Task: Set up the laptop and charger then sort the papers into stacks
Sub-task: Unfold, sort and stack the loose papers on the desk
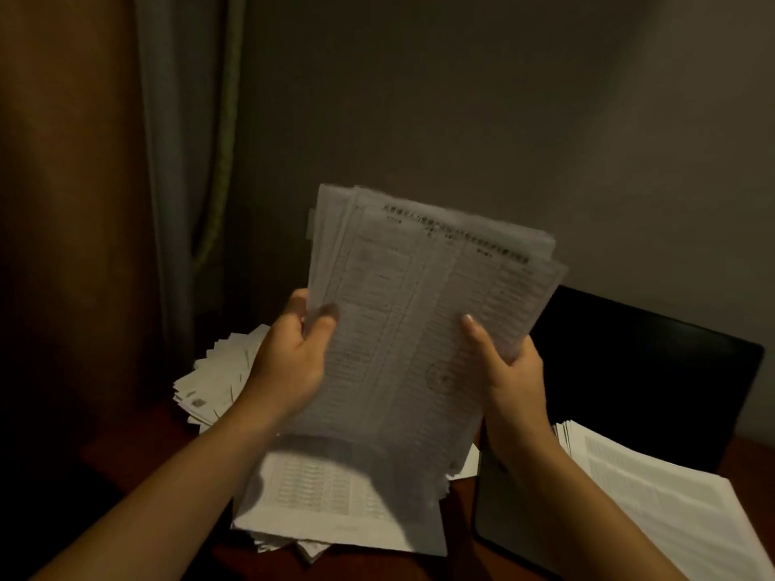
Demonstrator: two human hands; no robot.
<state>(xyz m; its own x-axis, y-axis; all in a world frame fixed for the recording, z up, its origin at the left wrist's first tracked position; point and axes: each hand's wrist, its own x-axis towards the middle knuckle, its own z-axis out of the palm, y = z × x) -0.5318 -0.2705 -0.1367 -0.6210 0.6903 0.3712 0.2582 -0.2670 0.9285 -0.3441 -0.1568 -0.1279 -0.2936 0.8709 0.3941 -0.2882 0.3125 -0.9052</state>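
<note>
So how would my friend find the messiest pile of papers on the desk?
Find the long curtain on the left and follow it down to the desk. The messy pile lies there, behind the left hand. Its sheets fan out with corners poking everywhere, unlike the tidy stack on the right or the held sheaf.

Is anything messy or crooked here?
Yes. The back-left pile is fanned out crooked, edges splayed. The held bundle, gripped by the left hand and right hand, has uneven top edges.
</note>
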